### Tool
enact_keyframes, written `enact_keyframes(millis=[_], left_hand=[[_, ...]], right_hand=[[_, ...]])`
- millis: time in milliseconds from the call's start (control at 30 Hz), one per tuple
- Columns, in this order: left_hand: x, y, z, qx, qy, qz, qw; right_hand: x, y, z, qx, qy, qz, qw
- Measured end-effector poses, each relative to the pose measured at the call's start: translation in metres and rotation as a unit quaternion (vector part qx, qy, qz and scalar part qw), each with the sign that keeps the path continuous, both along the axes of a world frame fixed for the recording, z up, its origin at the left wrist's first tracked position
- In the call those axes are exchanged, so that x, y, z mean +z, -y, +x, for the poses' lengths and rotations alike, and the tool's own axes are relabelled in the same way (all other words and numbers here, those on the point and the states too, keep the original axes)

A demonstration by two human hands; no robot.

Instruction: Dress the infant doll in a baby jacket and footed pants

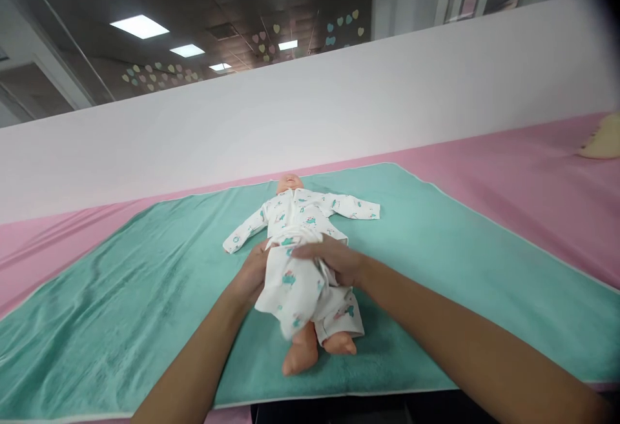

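Note:
A baby doll [289, 182] lies on its back on a teal towel [121, 308], head away from me, bare feet [312, 350] toward me. It wears a white printed top [300, 211] and matching white trousers [298, 288]. My left hand [252, 272] grips the trousers' waistband at the doll's left hip, fingers curled into the cloth. My right hand [334, 259] lies over the waistband at the doll's belly, fingers closed on the fabric. The fingertips of both hands are partly hidden by cloth.
The towel covers a pink sheet [508, 172] on a wide surface. A white partition wall [310, 108] runs along the far side. A pale yellow object [603, 140] lies at the far right edge. The near edge of the surface is just below the doll's feet.

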State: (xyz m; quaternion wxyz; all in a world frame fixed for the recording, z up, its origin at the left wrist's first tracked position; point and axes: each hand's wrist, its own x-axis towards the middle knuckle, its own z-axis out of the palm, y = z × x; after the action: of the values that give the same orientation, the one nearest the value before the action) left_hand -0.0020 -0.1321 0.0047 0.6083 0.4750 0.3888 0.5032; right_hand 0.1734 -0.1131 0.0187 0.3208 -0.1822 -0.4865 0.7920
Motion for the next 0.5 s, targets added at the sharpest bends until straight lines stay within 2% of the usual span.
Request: enact_keyframes(millis=[100,167,267,333,400,433,500], left_hand=[[0.002,0.001,-0.003,-0.068,0.000,-0.007,0.998],[0.004,0.002,-0.001,-0.048,0.048,-0.013,0.998],[0.006,0.003,0.008,0.007,0.126,-0.020,0.992],[0.007,0.004,0.014,0.012,0.142,-0.012,0.990],[0.006,0.004,0.016,0.014,0.126,0.002,0.992],[0.005,0.004,0.015,0.017,0.112,0.003,0.994],[0.005,0.004,0.012,0.030,0.079,-0.009,0.996]], right_hand=[[-0.005,-0.005,0.001,-0.031,-0.062,-0.044,0.997],[-0.005,-0.006,0.001,-0.009,-0.062,-0.028,0.998],[-0.001,-0.002,0.001,0.044,0.031,0.034,0.998],[0.002,0.002,0.001,0.077,0.112,0.093,0.986],[0.004,0.005,0.001,0.096,0.140,0.136,0.976],[0.004,0.006,0.001,0.095,0.127,0.134,0.978],[0.001,0.003,0.000,0.067,0.060,0.076,0.993]])
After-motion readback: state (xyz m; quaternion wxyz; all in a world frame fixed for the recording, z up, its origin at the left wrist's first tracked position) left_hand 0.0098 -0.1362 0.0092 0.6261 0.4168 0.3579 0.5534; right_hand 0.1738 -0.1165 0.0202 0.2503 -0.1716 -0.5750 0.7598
